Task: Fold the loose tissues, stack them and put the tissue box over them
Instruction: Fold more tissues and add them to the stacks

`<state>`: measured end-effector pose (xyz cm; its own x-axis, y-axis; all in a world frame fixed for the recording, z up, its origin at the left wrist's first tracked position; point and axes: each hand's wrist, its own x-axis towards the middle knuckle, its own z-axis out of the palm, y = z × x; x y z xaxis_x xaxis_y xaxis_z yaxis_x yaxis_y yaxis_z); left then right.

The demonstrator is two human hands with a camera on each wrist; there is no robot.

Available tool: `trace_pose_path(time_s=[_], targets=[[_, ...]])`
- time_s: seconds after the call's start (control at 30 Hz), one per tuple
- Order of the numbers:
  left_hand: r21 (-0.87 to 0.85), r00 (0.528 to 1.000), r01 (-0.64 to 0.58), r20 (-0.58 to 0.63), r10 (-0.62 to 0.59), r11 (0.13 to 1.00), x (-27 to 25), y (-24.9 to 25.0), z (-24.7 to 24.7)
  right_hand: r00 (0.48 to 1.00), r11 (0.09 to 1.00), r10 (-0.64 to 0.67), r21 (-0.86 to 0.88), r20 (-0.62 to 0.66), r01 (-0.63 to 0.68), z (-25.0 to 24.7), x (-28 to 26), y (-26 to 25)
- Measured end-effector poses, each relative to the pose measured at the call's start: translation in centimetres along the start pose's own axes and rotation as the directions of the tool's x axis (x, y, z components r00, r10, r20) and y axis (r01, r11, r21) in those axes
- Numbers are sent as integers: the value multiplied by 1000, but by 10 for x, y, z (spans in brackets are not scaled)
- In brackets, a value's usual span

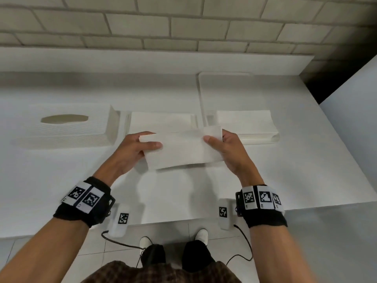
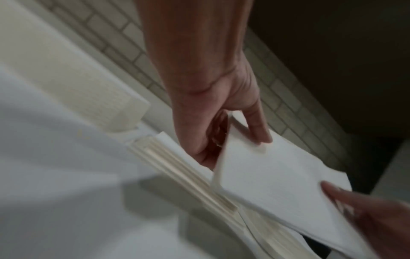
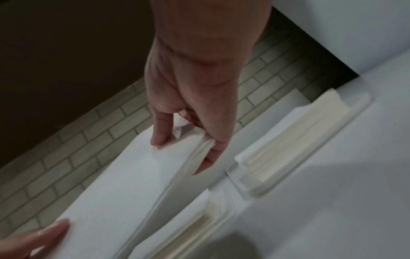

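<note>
From my end: white table [image 1: 61, 180] set against a pale brick wall [image 1: 183, 27], tiled floor below, dark gap at the far right corner. On the table the tissue box [image 1: 67, 127] sits at left with its oval slot up, a stack of tissues [image 1: 163, 121] just beside it, and a second stack [image 1: 248, 123] on a white tray [image 1: 204, 92] to the right. Both hands hold one folded tissue [image 1: 181, 150] up above the table in front of the middle stack: left hand [image 1: 132, 150] pinches its left end, thumb on top and fingers under; right hand [image 1: 228, 150] pinches the right end the same way. Head view alone gives the whole layout plus the black wristbands with printed markers. Left wrist view shows the box's textured side and the layered edges of the middle stack under the held tissue (blurry, though). Right wrist view shows what the head view can't: the held tissue's edge is several layers thick, with the fingers [image 3: 210, 157] curled beneath it, and the tray stack's edge close by.
</note>
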<state>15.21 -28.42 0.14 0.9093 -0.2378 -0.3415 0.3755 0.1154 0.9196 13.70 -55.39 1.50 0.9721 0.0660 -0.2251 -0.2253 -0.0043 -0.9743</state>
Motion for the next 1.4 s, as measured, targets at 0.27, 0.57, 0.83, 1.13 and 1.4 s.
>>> trace_pose_path(time_s=[0.27,0.57,0.83,1.13,1.4], targets=[[136,973,-107,-191,132,985,-11,-31,8,996,993,74,-86,-54,-78,15,-4,40],[179,955,-74,-272,121,981,-14,-57,-9,997,994,63,-82,-32,-66,27,-10,66],[200,954,-113,-253,162,973,-15,-61,-12,998,989,65,-131,-23,-67,25,-8,67],[194,944,-70,-305,128,979,-14,-66,-15,997,986,74,-149,-11,-75,21,-11,72],[226,902,-97,-392,181,969,1,-28,-15,983,973,-9,-230,-182,-34,29,16,38]])
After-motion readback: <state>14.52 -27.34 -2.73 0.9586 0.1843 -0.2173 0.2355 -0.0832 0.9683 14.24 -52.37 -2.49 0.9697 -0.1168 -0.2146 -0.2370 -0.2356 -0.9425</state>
